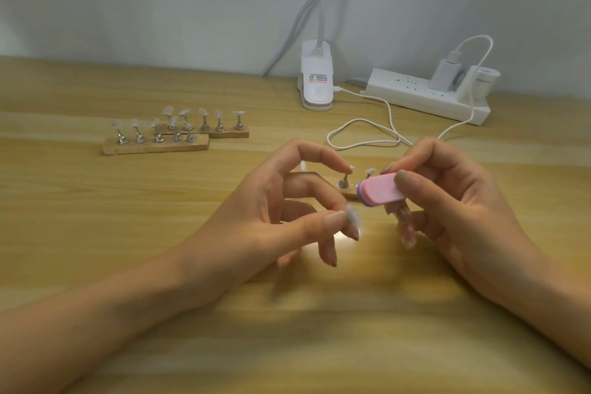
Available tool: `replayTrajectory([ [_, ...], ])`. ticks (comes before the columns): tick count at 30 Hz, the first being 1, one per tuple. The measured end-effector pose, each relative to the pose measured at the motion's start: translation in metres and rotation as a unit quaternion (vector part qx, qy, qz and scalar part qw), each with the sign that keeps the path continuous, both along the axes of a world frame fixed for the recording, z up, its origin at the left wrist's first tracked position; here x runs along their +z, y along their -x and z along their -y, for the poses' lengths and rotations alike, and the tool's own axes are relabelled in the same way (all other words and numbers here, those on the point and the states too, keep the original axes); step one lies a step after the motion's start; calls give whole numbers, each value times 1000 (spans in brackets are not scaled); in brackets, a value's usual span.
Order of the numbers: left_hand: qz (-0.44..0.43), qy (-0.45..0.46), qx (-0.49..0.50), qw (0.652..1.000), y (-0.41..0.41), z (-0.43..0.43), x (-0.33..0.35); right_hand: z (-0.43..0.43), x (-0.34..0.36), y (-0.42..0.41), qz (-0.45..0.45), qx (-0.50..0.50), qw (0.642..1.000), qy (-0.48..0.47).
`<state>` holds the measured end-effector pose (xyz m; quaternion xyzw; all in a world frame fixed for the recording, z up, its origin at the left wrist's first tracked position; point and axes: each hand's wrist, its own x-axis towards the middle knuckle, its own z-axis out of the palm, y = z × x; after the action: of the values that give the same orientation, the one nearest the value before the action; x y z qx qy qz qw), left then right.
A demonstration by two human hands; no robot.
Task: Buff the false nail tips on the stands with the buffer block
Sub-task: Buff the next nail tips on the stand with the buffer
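Observation:
My right hand (454,201) grips a pink buffer block (380,190) with a purple end, held just in front of a wooden stand bar (347,192) that my hands mostly hide. Two metal pegs show on that bar; one peg (343,181) has my left index fingertip touching its top. My left hand (271,217) pinches a clear false nail tip (353,217) between thumb and middle finger, close to the block's left end. Two more wooden bars (156,146) (230,134) with several metal pegs carrying clear tips lie at the back left.
A white clip lamp (316,80) stands at the back of the wooden table (96,233). A white power strip (425,94) with a charger lies at the back right. Its white cable (361,137) loops on the table just behind my hands.

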<state>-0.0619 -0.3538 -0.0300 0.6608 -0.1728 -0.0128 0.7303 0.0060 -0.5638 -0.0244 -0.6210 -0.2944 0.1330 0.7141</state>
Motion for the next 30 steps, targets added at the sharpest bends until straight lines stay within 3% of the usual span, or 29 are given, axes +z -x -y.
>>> replayTrajectory([
  [8, -6, 36, 76, 996, -1, 0, -1, -4, -2, 2, -16, 3, 1000, -21],
  [15, 14, -38, 123, 992, -4, 1, -1, -3, -5, -1, -6, 25, 999, -18],
  [30, 16, 7, 81, 997, -2, 5, -1, -7, 0, 5, 27, 21, 999, 12],
])
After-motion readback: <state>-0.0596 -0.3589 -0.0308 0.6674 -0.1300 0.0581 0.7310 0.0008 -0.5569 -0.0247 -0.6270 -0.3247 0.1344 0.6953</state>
